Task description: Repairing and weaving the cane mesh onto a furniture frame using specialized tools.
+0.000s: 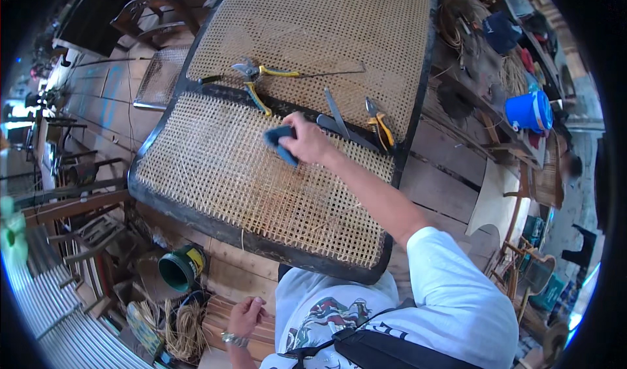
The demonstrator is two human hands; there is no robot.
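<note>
My right hand [307, 140] is closed on a dark blue pad [281, 143], perhaps a folded cloth or sponge; its exact kind is unclear. The pad is at the woven cane webbing [215, 153] of a dark-framed panel, just on my side of its dark crossbar. Beyond the hand lie yellow-handled snips [251, 75] and a thin pointed tool [332, 72]. To the hand's right are a flat metal blade [336, 113] and yellow-handled pliers [379, 124]. My left hand [247, 315] hangs below the panel's near edge, fingers loosely bent, apparently holding nothing.
A green bucket [183, 268] and bundled cane strands [186, 330] are on the floor at lower left. Wooden chair frames [157, 13] stand to the left. On the right, a bench carries a blue pail [528, 111] and a dark cap [501, 32].
</note>
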